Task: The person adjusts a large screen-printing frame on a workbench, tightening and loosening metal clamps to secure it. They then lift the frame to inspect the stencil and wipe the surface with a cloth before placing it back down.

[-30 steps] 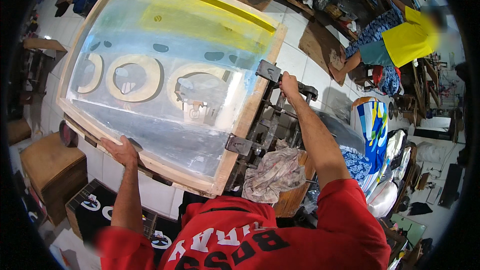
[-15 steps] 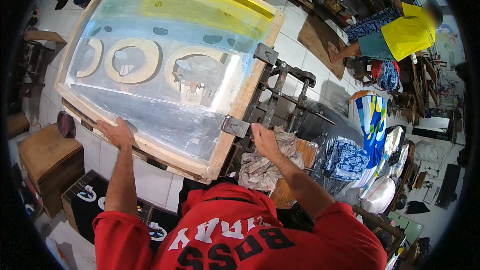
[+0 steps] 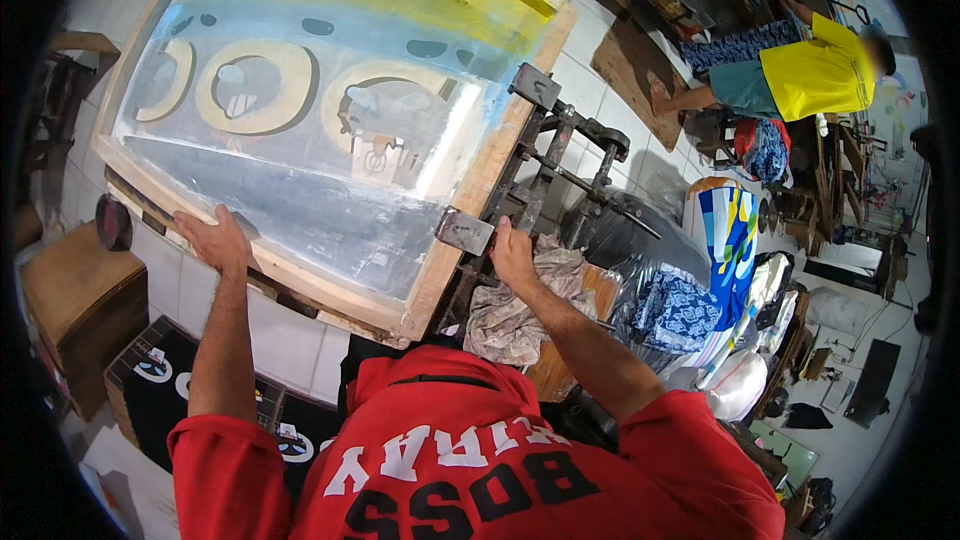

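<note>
A large wooden-framed printing screen (image 3: 265, 165) slants across the upper left, with ring shapes and yellow and blue stains on its mesh. My left hand (image 3: 215, 238) rests against the frame's near left edge, open, with its fingers stretched out and thumb apart. At the near right side of the frame, a metal clamp (image 3: 465, 230) grips the wood. My right hand (image 3: 514, 258) is curled at the outer end of this clamp, its fingertips touching it; its lower fingers are partly hidden. A second clamp (image 3: 536, 86) holds the frame farther up, joined to a dark metal hinge (image 3: 570, 160).
A crumpled rag (image 3: 520, 315) lies beneath my right forearm. Black printed cloths (image 3: 160, 380) lie below left, near a brown box (image 3: 80, 290). Bagged fabrics (image 3: 675, 310) are piled at right. A person in a yellow shirt (image 3: 815, 70) is at the far right.
The whole view has shifted, so the screen and my hands appear slightly farther left and higher. Both hands keep about the same places on the frame and clamp.
</note>
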The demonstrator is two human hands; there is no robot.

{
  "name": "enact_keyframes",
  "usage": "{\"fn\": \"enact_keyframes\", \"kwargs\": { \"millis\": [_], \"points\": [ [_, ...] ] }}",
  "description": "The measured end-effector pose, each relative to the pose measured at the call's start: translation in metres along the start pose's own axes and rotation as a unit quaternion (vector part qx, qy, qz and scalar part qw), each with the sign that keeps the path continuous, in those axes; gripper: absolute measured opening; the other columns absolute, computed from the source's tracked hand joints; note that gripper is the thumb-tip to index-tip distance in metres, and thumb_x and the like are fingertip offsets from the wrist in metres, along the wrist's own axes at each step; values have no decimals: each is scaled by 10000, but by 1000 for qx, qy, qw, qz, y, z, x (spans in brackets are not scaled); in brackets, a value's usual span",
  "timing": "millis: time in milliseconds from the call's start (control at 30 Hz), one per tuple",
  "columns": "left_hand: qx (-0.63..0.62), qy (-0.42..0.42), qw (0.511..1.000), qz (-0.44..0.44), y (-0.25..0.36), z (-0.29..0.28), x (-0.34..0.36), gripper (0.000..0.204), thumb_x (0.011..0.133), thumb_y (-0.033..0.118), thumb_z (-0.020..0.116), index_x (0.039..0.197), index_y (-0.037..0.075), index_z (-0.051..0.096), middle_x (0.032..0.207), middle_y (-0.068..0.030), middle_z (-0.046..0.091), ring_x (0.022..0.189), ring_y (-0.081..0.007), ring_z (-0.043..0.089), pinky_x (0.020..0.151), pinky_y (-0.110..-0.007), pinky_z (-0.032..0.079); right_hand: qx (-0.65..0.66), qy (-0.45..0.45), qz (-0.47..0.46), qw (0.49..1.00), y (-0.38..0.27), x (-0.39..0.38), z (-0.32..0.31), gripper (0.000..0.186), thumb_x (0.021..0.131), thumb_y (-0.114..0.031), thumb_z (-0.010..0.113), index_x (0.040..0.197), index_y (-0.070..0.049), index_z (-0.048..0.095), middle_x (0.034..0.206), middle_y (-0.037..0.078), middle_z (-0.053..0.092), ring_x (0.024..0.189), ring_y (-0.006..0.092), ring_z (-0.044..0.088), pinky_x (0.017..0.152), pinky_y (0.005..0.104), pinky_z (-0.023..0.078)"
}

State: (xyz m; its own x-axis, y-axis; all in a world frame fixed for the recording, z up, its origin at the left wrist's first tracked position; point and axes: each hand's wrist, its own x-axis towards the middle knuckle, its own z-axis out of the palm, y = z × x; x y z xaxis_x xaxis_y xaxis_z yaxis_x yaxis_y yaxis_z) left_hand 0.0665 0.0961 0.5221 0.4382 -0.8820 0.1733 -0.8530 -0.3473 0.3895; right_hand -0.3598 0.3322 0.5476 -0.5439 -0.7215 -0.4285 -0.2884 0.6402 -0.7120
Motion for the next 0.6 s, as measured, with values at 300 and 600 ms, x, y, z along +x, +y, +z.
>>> {"fn": "enact_keyframes", "kwargs": {
  "millis": [300, 600],
  "points": [
    [10, -9, 999, -36, 7, -2, -1, 849, 929, 353, 561, 1549, -90, 184, 1614, -243, 236, 1496, -364, 237, 1206, -446, 247, 145, -242, 360, 889, 0, 31, -16, 490, 1010, -443, 411, 692, -77, 484, 547, 20, 448, 408, 131, 342, 397, 356, 268],
    [5, 6, 1000, -11, 6, -4, -1, 861, 909, 353, 545, 1548, -96, 182, 1617, -259, 227, 1492, -365, 253, 1196, -453, 261, -62, 4, -29, 998, -9, -13, -12, 625, 1084, -410, 311, 783, 45, 617, 642, 184, 637, 685, 383, 664, 694, 475, 499]
  ]
}}
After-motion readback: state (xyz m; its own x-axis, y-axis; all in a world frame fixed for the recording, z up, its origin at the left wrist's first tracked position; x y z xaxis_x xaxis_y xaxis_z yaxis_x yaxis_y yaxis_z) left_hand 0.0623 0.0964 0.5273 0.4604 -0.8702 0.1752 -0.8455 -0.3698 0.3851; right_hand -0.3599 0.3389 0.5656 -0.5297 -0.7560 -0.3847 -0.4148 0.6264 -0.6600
